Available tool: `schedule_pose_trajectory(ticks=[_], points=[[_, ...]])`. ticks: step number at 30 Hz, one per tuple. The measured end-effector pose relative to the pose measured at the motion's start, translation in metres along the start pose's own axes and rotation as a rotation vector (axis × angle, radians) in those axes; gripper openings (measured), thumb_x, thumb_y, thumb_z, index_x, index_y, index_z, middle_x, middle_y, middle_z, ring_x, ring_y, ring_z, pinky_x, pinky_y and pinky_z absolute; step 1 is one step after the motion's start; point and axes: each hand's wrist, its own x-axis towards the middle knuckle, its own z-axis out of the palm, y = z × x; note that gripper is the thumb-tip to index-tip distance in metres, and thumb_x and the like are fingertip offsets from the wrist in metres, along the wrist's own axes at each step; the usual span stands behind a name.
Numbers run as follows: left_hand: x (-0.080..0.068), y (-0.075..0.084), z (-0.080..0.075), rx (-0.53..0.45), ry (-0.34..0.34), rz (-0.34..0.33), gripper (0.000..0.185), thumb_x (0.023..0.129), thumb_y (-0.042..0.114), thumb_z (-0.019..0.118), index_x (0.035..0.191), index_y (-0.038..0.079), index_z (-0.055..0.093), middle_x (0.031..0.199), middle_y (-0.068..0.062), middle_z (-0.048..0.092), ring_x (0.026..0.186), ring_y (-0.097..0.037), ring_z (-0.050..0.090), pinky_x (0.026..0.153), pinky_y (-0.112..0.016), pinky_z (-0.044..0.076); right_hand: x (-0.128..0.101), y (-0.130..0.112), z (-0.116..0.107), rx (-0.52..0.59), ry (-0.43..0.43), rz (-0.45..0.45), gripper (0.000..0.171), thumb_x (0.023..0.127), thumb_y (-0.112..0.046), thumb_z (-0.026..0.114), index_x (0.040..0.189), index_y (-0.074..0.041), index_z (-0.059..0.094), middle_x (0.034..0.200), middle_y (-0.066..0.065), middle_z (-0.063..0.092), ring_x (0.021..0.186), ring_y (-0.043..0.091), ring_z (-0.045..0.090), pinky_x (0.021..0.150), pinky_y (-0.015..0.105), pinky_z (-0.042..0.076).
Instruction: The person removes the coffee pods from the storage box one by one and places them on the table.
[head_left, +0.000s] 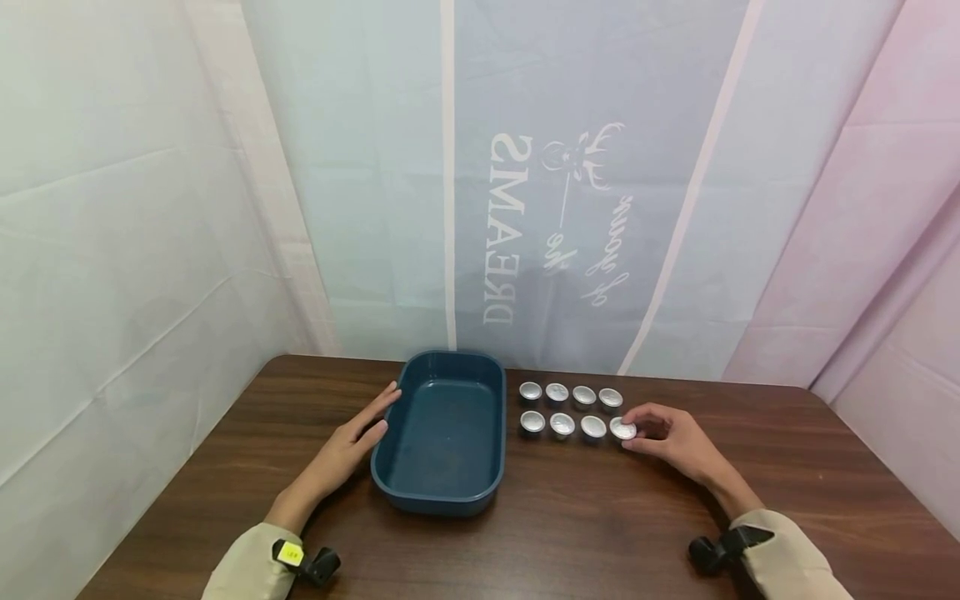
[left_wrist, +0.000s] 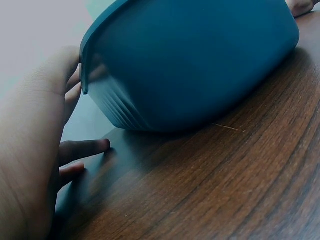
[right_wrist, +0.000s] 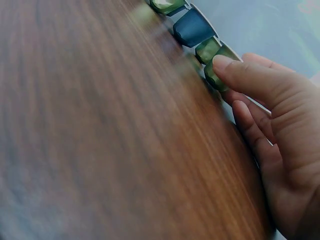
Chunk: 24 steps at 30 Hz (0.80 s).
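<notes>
Two hands on the brown bench (head_left: 570,517), one to each side. Left hand (head_left: 352,450) flat against the near left wall of the blue tub (head_left: 448,433), fingers straight, likely to keep the tub from sliding. Right hand (head_left: 671,437) curled, thumb and fingertips pinching the last little foil-topped cup (head_left: 622,429) in the near row, likely ready for a lift. Just left of that grip, three more cups (head_left: 562,425) in the same row; beyond the grip, a second row of four cups (head_left: 570,393). Between grip and tub, only those cups in the way. Farther back, a pale curtain (head_left: 540,208) with mirrored letters.
</notes>
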Motion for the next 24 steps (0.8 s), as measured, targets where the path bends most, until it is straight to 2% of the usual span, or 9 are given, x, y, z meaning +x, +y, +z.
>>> schedule_pose_trajectory(ticks=[13, 16, 20, 21, 24], points=[[-0.001, 0.003, -0.002, 0.019, -0.010, -0.008, 0.048, 0.103, 0.011, 0.043, 0.150, 0.008, 0.032, 0.156, -0.011, 0.021, 0.140, -0.033, 0.023, 0.103, -0.060, 0.028, -0.005, -0.004, 0.003, -0.019, 0.014, 0.011, 0.034, 0.076, -0.016, 0.082, 0.105, -0.012, 0.066, 0.101, 0.005, 0.066, 0.080, 0.016, 0.066, 0.069, 0.025, 0.052], [-0.001, -0.001, -0.001, 0.037, -0.003, 0.004, 0.048, 0.103, 0.010, 0.043, 0.150, 0.007, 0.032, 0.156, -0.011, 0.021, 0.140, -0.032, 0.024, 0.106, -0.045, 0.032, -0.007, -0.005, 0.002, 0.000, 0.017, -0.019, 0.036, 0.077, -0.014, 0.082, 0.108, -0.010, 0.064, 0.104, 0.007, 0.065, 0.084, 0.018, 0.066, 0.072, 0.026, 0.052], [0.000, -0.024, 0.000, 0.060, 0.021, 0.031, 0.050, 0.103, 0.008, 0.042, 0.151, 0.011, 0.030, 0.157, -0.008, 0.021, 0.140, -0.031, 0.025, 0.105, -0.023, 0.030, -0.012, -0.008, -0.001, 0.039, 0.036, -0.087, 0.034, 0.084, -0.006, 0.074, 0.116, -0.005, 0.063, 0.109, 0.013, 0.064, 0.094, 0.024, 0.064, 0.079, 0.024, 0.051], [-0.001, -0.029, -0.001, 0.063, 0.029, 0.037, 0.051, 0.103, 0.008, 0.042, 0.152, 0.012, 0.029, 0.157, -0.007, 0.022, 0.139, -0.031, 0.027, 0.104, -0.023, 0.031, -0.014, -0.009, -0.003, 0.041, 0.044, -0.104, 0.033, 0.086, -0.003, 0.070, 0.118, -0.004, 0.062, 0.111, 0.015, 0.064, 0.097, 0.025, 0.063, 0.081, 0.023, 0.050], [-0.001, -0.035, -0.003, 0.101, 0.066, 0.046, 0.052, 0.103, 0.010, 0.043, 0.152, 0.016, 0.028, 0.155, -0.005, 0.028, 0.137, -0.030, 0.033, 0.104, -0.038, 0.035, -0.017, -0.017, -0.011, 0.042, 0.067, -0.125, 0.032, 0.091, 0.000, 0.062, 0.124, -0.001, 0.059, 0.118, 0.018, 0.061, 0.105, 0.029, 0.060, 0.086, 0.022, 0.047]])
